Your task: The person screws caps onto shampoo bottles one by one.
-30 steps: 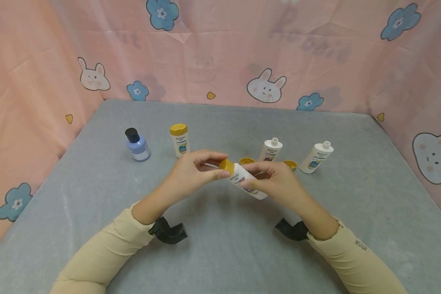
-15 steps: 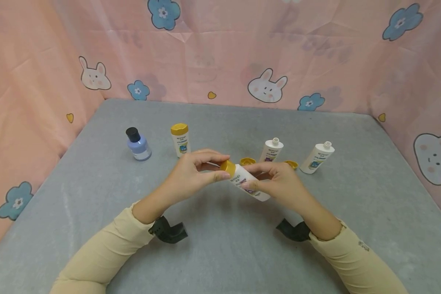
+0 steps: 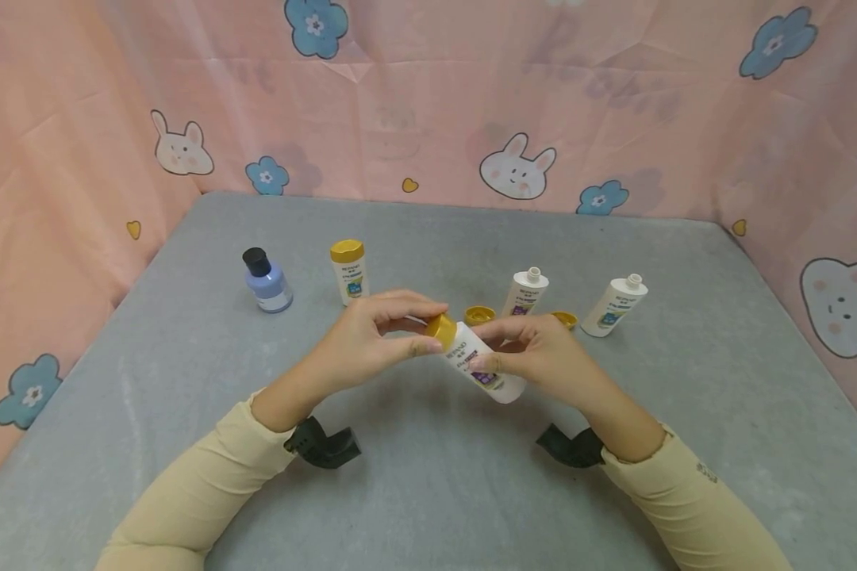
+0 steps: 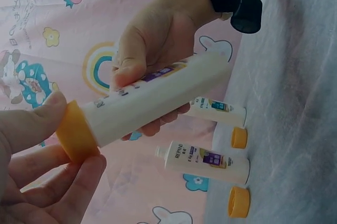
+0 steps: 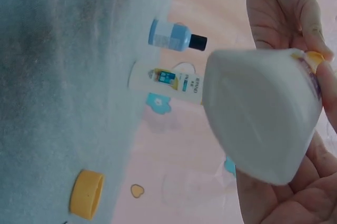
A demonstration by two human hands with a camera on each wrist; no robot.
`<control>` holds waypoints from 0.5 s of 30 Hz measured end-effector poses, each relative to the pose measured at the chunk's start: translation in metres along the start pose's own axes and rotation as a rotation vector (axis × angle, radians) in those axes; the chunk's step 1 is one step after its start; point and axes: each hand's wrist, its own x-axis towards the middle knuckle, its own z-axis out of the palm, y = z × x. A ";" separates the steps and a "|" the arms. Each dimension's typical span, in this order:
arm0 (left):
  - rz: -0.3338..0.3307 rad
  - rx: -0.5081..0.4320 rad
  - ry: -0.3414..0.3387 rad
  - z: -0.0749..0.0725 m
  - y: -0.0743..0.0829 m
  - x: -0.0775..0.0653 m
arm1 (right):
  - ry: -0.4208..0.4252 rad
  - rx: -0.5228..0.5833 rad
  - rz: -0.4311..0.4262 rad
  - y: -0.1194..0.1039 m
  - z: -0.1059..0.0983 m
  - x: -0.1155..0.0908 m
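A white shampoo bottle (image 3: 482,366) with a purple label is held tilted above the table, its base toward the lower right. My left hand (image 3: 371,337) pinches its yellow cap (image 3: 441,330) between thumb and fingers. Around the bottle's body, my right hand (image 3: 543,353) grips with thumb in front and fingers behind. In the left wrist view the cap (image 4: 78,133) sits against the bottle's upper end, and no gap shows between them. The right wrist view looks at the bottle's white base (image 5: 258,113).
Behind the hands stand two uncapped white bottles, one purple-labelled (image 3: 524,295) and one blue-labelled (image 3: 614,307). Two loose yellow caps (image 3: 479,316) lie near them. Farther left are a capped white bottle (image 3: 350,274) and a blue bottle (image 3: 268,285) with a black cap.
The held bottle has turned a little about its length, so more of its label faces the head camera, and its base sits slightly lower. Both hands keep their hold.
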 end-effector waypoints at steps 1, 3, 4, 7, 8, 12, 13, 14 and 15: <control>0.003 0.000 -0.007 0.000 0.000 0.000 | -0.007 0.004 0.002 0.000 0.000 0.000; 0.007 0.002 -0.020 -0.001 0.000 0.000 | -0.021 0.011 0.006 0.000 -0.001 0.000; 0.005 0.004 -0.024 -0.002 0.000 0.000 | -0.026 0.013 0.008 0.000 -0.001 0.000; -0.021 0.008 -0.021 -0.002 0.000 0.001 | -0.021 0.012 0.023 0.000 -0.001 0.000; -0.039 0.003 -0.013 -0.002 0.000 0.001 | -0.010 0.011 0.034 0.000 -0.001 0.000; -0.126 -0.021 0.048 0.001 -0.001 0.001 | 0.063 -0.009 0.083 0.000 0.001 0.001; -0.152 -0.025 0.064 0.002 -0.001 0.001 | 0.082 -0.019 0.092 0.000 0.001 0.001; -0.172 -0.030 0.079 0.003 -0.001 0.001 | 0.099 -0.030 0.093 0.001 0.001 0.002; -0.188 -0.031 0.090 0.004 -0.001 0.002 | 0.111 -0.043 0.090 0.001 0.001 0.002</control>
